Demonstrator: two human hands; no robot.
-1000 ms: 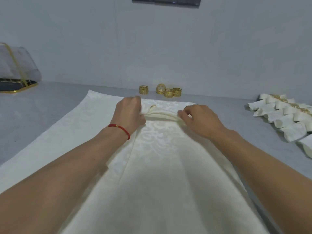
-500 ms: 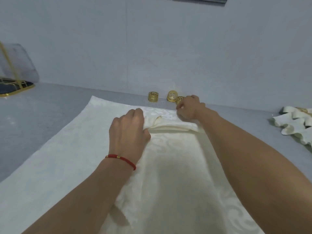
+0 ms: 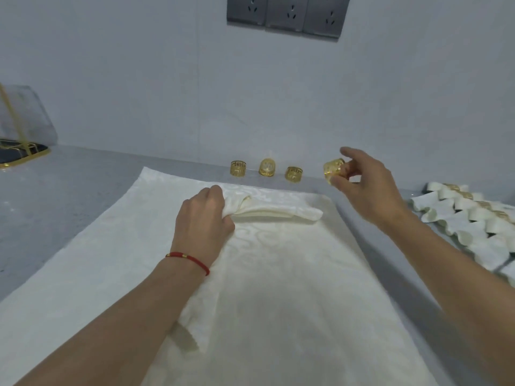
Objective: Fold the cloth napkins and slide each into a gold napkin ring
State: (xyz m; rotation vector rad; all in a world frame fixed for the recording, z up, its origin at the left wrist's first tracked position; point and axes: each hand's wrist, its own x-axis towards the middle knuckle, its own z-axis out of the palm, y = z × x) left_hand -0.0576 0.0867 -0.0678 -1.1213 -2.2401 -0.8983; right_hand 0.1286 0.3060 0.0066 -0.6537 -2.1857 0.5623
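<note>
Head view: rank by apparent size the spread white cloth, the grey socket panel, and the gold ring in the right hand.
1. Spread white cloth
2. Grey socket panel
3. Gold ring, held in right hand

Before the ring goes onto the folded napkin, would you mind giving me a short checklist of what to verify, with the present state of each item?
1. Gold napkin ring in hand: ok, the right hand pinches it above the table.
2. Folded napkin held steady: ok, the left hand grips its left end.
3. Free end exposed: ok, the napkin's right tip lies uncovered, pointing toward the ring.
4. Ring opening faces the tip: cannot tell, blurred.
5. Fold narrow enough for the ring: cannot tell.
6. Spare rings out of the way: ok, three stand by the wall.
</note>
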